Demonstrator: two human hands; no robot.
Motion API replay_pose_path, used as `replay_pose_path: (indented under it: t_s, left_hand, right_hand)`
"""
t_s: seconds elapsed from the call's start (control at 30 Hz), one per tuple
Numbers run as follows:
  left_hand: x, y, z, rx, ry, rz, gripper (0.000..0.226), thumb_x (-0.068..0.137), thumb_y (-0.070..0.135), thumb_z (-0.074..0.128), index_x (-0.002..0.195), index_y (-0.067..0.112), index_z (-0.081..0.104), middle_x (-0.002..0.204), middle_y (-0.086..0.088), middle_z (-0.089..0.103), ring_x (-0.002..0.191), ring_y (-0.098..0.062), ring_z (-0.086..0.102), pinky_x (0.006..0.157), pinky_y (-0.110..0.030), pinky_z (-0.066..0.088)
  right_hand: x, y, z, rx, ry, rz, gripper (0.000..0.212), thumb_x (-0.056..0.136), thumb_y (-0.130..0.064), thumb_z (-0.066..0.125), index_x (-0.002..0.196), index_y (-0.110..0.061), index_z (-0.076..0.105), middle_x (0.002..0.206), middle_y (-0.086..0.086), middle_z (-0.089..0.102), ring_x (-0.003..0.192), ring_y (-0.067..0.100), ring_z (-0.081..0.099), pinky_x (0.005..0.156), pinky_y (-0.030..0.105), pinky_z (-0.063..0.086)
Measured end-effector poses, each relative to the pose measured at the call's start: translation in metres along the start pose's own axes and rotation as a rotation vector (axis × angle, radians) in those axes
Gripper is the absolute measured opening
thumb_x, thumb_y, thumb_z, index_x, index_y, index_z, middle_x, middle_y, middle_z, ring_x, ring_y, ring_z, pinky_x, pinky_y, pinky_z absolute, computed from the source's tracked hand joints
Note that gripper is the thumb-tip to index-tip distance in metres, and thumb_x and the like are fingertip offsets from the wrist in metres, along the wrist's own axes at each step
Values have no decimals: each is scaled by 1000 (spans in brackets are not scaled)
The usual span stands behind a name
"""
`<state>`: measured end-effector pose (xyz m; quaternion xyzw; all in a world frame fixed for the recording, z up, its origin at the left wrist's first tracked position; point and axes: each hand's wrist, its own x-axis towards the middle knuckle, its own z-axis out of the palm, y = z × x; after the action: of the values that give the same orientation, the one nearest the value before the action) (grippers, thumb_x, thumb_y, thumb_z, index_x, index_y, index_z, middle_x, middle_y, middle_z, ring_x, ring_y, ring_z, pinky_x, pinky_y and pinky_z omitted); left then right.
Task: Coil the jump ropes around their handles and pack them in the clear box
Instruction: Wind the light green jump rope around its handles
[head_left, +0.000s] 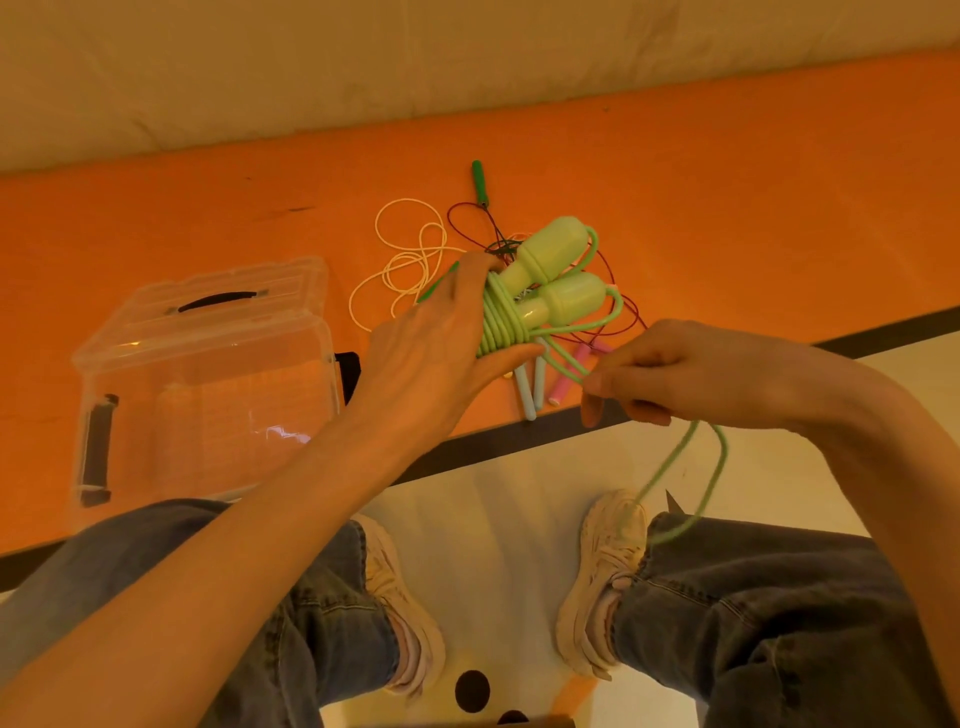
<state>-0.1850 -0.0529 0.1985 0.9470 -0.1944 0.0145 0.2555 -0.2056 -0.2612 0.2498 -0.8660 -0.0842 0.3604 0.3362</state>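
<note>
mid-coil: the left hand (441, 332) grips the light green handles (550, 275), rope wound round them. the right hand (670, 374), at 3 o'clock, pinches the loose rope tail (711, 478). next, probably winding the tail on, toward the clear box (208, 374) at 9 o'clock.

No readable text or labels

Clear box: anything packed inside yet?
No ropes show inside the clear box; through its walls only the orange mat appears. Its lid is on. Reflections blur the near corner.
</note>
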Motion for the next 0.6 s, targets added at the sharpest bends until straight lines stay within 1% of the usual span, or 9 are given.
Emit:
replay_pose_path:
  t_s: [0.1,0.13,0.23,0.3,0.4,0.47,0.53,0.57,0.6]
  left_hand:
    - [1,-2,-1,53,-1,17,66,86,57,55,137,20,35,127,-1,53,97,-28,60,61,-35,45]
    - [1,-3,0,52,-7,15,65,87,55,55,138,19,34,129,-2,52,99,-29,60,62,-35,44]
    - [3,-4,1,31,-32,3,61,89,48,58,137,19,33,129,-4,51,102,-30,58,64,-34,41]
    - [3,-6,1,37,-34,-5,60,88,48,58,136,18,35,127,-4,52,100,-29,58,63,-33,38]
    - [5,-9,1,29,-25,-25,61,85,49,58,132,16,38,120,-5,54,94,-29,59,60,-34,39]
    - [6,-9,2,2,-13,-24,60,85,49,59,130,15,39,118,-6,55,92,-29,59,60,-35,39]
    - [6,-8,2,-15,-9,-16,59,85,47,61,129,15,38,118,-6,54,93,-30,59,62,-37,43]
    - [6,-8,3,-15,-12,-13,59,86,47,61,129,14,38,118,-6,53,94,-30,58,63,-38,44]
    - [5,-7,3,-14,-16,-10,59,86,47,61,130,14,38,119,-7,53,95,-30,58,64,-38,44]
  right_hand:
    - [-1,-2,-1,77,73,-17,43,96,-40,45,83,-7,70,49,-7,38,47,9,32,52,25,31]
    - [-1,-3,-1,90,110,-23,45,95,-40,45,83,-4,68,49,-8,36,46,8,31,52,26,30]
    - [-1,-7,3,24,226,-66,35,93,-42,47,78,-20,71,45,-8,40,42,6,33,48,23,29]
    - [-2,-10,5,-37,334,-114,21,90,-38,54,85,-29,73,44,-11,48,41,4,43,44,16,32]
    - [-2,-11,7,-105,479,-122,16,85,-31,65,96,-24,74,56,-15,58,50,-10,52,46,8,37]
    - [-1,-11,10,-191,466,-90,16,85,-35,65,95,-26,75,66,-15,63,60,-6,56,47,15,42]
    - [1,-12,14,-285,356,-101,21,87,-40,61,90,-26,76,70,-12,65,62,3,59,51,26,49]
    - [2,-13,16,-287,298,-129,24,87,-41,58,86,-25,75,67,-11,65,59,4,59,51,27,48]
    - [2,-14,18,-268,260,-158,27,88,-41,57,81,-22,74,62,-10,64,55,4,58,49,21,44]
